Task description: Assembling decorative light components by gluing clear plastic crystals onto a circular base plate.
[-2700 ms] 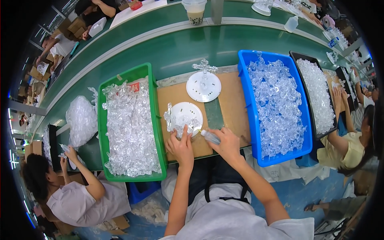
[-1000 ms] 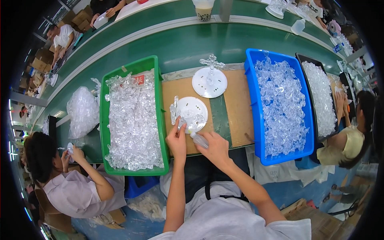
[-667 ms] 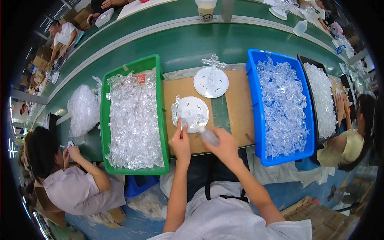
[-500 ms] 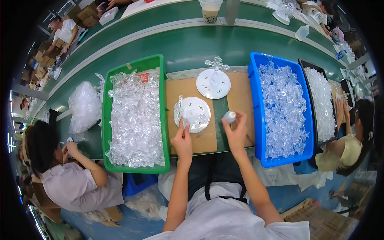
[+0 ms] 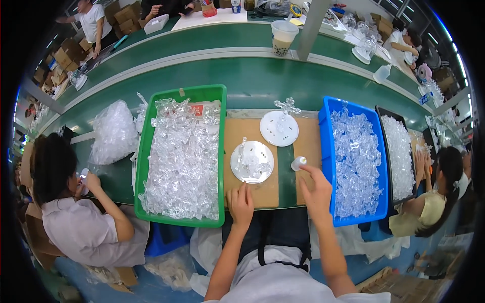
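Observation:
A round white disc (image 5: 258,172) lies on the brown cardboard (image 5: 237,129) in front of me, with clear plastic pieces (image 5: 245,155) on it. Just short of its near edge rests my left hand (image 5: 240,206), fingers lying loosely together with nothing visible in them. A small white squeeze bottle (image 5: 298,163) stands to the right of the disc. Over it reaches my right hand (image 5: 314,196), fingers apart, the index fingertip close to the bottle's top; I cannot tell if they touch. Farther back lies a second white disc (image 5: 275,135) with a clear branched piece (image 5: 288,106) standing on it.
A green bin (image 5: 222,166) of clear plastic parts flanks the cardboard on the left, a blue bin (image 5: 331,166) on the right. Beyond that is a black tray (image 5: 386,166). A drink cup (image 5: 284,36) stands on the back ledge. People sit working on both sides.
My left hand has drawn back toward me from the near disc and the clear piece it was at. My right hand has let go of the bottle, which now stands upright. The view has shifted.

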Available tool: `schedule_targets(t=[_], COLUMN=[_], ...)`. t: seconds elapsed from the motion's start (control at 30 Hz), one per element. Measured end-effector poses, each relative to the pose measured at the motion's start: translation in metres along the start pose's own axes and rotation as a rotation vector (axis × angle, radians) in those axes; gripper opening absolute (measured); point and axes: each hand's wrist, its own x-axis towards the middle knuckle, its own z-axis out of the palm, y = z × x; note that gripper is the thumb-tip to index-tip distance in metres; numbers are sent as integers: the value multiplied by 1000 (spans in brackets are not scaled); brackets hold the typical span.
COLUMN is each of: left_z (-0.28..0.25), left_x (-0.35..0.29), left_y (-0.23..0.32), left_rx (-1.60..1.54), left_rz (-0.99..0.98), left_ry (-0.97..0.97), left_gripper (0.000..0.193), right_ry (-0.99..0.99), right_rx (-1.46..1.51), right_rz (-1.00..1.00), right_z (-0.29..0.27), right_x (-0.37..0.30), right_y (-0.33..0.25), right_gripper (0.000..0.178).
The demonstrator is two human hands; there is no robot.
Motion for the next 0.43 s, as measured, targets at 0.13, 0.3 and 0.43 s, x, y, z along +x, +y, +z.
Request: schedule_targets(t=[0.13,0.3,0.43], left_z=[3,13,12], left_x=[-4,-14,-15], left_y=[1,-9,-10], left_rx=[-3,95,150], left_rz=[26,33,115], left_ry=[56,88,117], left_gripper=[21,16,29], right_ry=[-32,-789,-604], right_rx=[-237,-632,-350], right_rz=[-789,-1051,-1081], right_z=[29,65,31], right_x=[91,150,195], right_y=[-68,-72,-76], right_gripper=[45,22,19])
